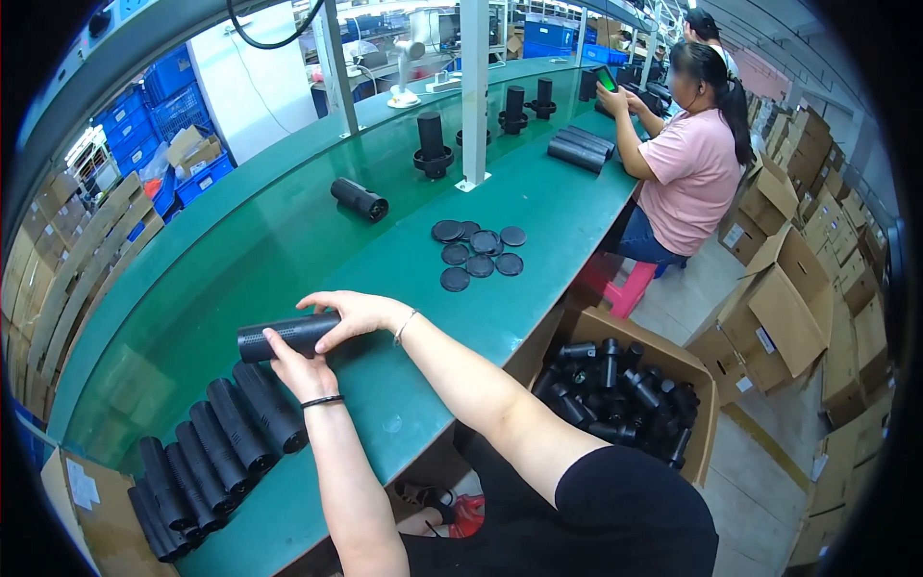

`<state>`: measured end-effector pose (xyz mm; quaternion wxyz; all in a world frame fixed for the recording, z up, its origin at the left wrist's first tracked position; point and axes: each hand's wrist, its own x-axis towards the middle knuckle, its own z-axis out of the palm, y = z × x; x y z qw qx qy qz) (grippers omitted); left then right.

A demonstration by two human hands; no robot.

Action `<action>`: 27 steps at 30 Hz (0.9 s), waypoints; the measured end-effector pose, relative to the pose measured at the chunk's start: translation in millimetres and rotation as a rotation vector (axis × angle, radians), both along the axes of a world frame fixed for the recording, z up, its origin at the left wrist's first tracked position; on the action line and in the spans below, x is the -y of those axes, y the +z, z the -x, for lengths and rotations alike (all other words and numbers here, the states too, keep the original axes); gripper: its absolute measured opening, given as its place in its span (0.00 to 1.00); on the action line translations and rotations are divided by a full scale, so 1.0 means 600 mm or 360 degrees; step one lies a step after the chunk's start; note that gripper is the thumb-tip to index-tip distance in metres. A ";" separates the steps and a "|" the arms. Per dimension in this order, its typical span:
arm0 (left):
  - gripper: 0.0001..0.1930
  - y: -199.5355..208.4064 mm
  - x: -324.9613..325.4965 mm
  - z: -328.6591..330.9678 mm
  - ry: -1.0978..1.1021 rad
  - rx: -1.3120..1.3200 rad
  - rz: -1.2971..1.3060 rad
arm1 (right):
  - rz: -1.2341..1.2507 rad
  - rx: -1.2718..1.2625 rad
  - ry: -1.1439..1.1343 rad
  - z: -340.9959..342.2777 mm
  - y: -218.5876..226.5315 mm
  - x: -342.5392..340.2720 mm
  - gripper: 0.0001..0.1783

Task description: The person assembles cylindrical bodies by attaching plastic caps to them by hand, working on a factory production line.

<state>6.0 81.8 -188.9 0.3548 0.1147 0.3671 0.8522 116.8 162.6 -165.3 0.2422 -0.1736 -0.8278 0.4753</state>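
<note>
Both my hands are on one black perforated cylinder point(279, 338), which lies roughly level above the green bench. My left hand point(300, 367) grips it from the near side around its middle, and my right hand point(356, 315) wraps its right end. Below and left of my hands, several similar black cylinders point(216, 438) lie side by side in a slanting row. Right of my hands sits a loose cluster of black round discs point(479, 252). Farther up the bench, another black cylinder point(359, 199) lies on its side.
Black tubes stand upright in ring bases point(434, 162) along the far strip, near a white post point(474, 96). A cardboard box point(630, 337) of black parts stands at my right. A person in pink point(692, 183) sits farther along, holding a green-screened device point(604, 79).
</note>
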 end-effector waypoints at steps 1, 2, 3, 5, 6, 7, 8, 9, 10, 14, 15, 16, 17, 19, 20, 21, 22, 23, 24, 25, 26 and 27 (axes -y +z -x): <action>0.26 0.001 0.000 -0.004 -0.0021 0.0002 0.0009 | -0.0147 0.0043 0.0002 -0.005 -0.002 -0.002 0.38; 0.27 0.004 0.001 -0.009 0.0015 -0.0024 0.0048 | -0.0191 0.0097 0.0064 -0.005 -0.002 -0.008 0.39; 0.29 0.005 0.001 -0.014 0.0051 -0.0051 0.0085 | -0.0181 0.0100 0.0042 -0.006 -0.003 -0.011 0.39; 0.31 0.001 0.002 -0.005 0.0061 -0.0081 0.0142 | -0.0140 0.0110 0.0073 0.003 0.007 -0.005 0.39; 0.32 0.001 0.002 -0.002 0.0076 -0.0116 0.0130 | -0.0161 0.0071 0.0055 0.004 0.010 0.000 0.39; 0.32 0.001 0.001 -0.004 0.0082 -0.0147 0.0112 | -0.0160 0.0073 0.0046 0.001 0.009 -0.002 0.39; 0.33 0.004 0.001 -0.005 0.0016 -0.0119 0.0119 | -0.0150 0.0071 0.0025 -0.003 0.008 -0.003 0.38; 0.33 0.006 0.001 -0.007 0.0011 -0.0117 0.0120 | -0.0140 0.0071 0.0004 -0.006 0.008 -0.005 0.38; 0.34 0.007 0.001 -0.011 -0.0054 -0.0117 0.0094 | -0.0135 0.0073 -0.0004 -0.009 0.008 -0.008 0.38; 0.37 0.010 0.005 -0.024 -0.0145 -0.0218 0.0139 | 0.0559 -0.0617 -0.0077 0.002 0.013 -0.007 0.31; 0.37 0.010 0.007 -0.020 -0.0141 -0.0249 0.0218 | 0.0962 -0.0787 -0.0007 0.007 0.016 -0.005 0.30; 0.34 0.007 0.008 -0.009 -0.0207 -0.0254 0.0257 | 0.1164 -0.0770 0.0012 0.010 0.023 0.001 0.28; 0.28 0.002 0.001 -0.015 -0.0256 -0.0220 0.0322 | 0.0763 -0.0655 -0.0307 0.005 0.032 0.004 0.27; 0.12 -0.008 -0.012 -0.029 -0.0197 -0.0399 0.0441 | -0.0472 -0.0262 -0.1178 0.025 -0.028 -0.021 0.36; 0.08 -0.017 -0.017 -0.033 -0.0156 -0.0500 0.0409 | 0.0422 -0.0464 -0.1031 0.032 -0.030 -0.016 0.38; 0.06 -0.016 -0.017 -0.035 -0.0171 -0.0475 0.0370 | 0.0927 -0.0603 -0.0900 0.032 -0.015 0.001 0.38; 0.06 -0.017 -0.023 -0.045 -0.0188 -0.0499 0.0340 | 0.0856 -0.0716 -0.0925 0.030 -0.018 -0.003 0.37; 0.06 -0.021 -0.022 -0.034 -0.0144 -0.0510 0.0331 | 0.0710 -0.0595 -0.0878 0.039 -0.010 0.002 0.35; 0.07 -0.037 -0.022 -0.018 -0.0060 -0.0535 0.0348 | 0.0715 -0.0588 -0.0806 0.056 -0.003 0.010 0.34; 0.07 -0.038 -0.031 -0.027 -0.0069 -0.0545 0.0374 | 0.0773 -0.0593 -0.0801 0.053 -0.006 -0.007 0.33; 0.07 -0.041 -0.032 -0.026 -0.0027 -0.0566 0.0343 | 0.0958 -0.0597 -0.0759 0.063 -0.005 -0.019 0.33; 0.07 -0.043 -0.033 -0.023 0.0015 -0.0588 0.0314 | 0.1143 -0.0596 -0.0717 0.076 -0.001 -0.034 0.33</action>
